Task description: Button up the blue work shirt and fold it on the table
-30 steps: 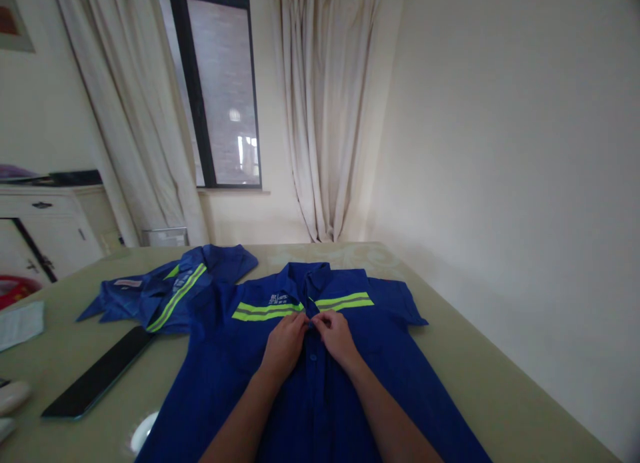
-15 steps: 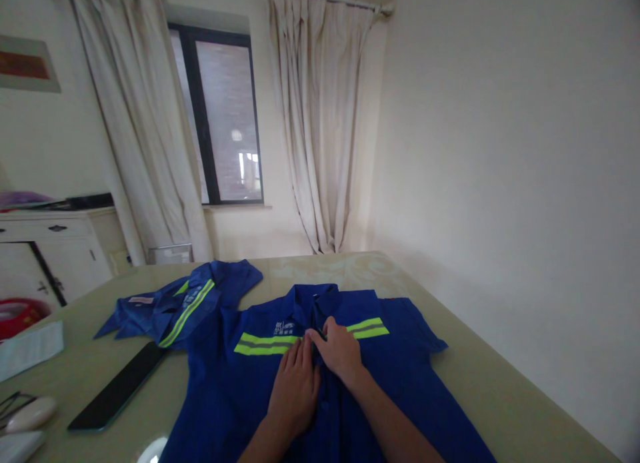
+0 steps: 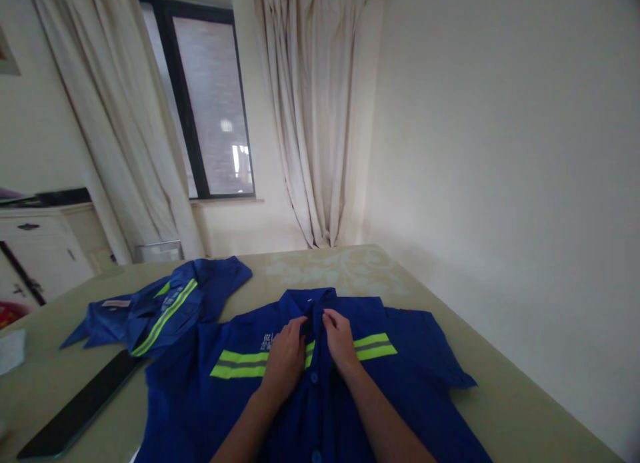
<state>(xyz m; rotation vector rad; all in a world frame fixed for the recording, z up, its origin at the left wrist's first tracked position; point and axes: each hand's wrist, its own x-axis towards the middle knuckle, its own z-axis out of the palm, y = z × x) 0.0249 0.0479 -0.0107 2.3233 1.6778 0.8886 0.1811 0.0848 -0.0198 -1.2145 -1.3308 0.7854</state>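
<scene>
A blue short-sleeved work shirt (image 3: 405,376) lies front up on the table before me, its collar pointing away. A yellow-green reflective band crosses its chest, and buttons show down the front opening. My left hand (image 3: 286,353) is closed at the opening, fingertips gripping one front edge just below the collar. Facing it, my right hand (image 3: 341,340) pinches the other front edge a little higher. What lies right between the fingertips is too small to make out. A second blue shirt (image 3: 210,286) with the same band lies crumpled beyond, to the left.
A long dark flat object (image 3: 80,406) lies on the pale green table (image 3: 505,376) at left, partly under the second shirt. White paper (image 3: 11,352) sits at the left edge. A white cabinet (image 3: 47,243), curtains (image 3: 310,116) and a window (image 3: 213,103) stand behind; a wall rises at right.
Both hands have moved up the shirt front towards the collar and drawn slightly apart. Buttons lower down are now uncovered. The view has shifted a little to the right.
</scene>
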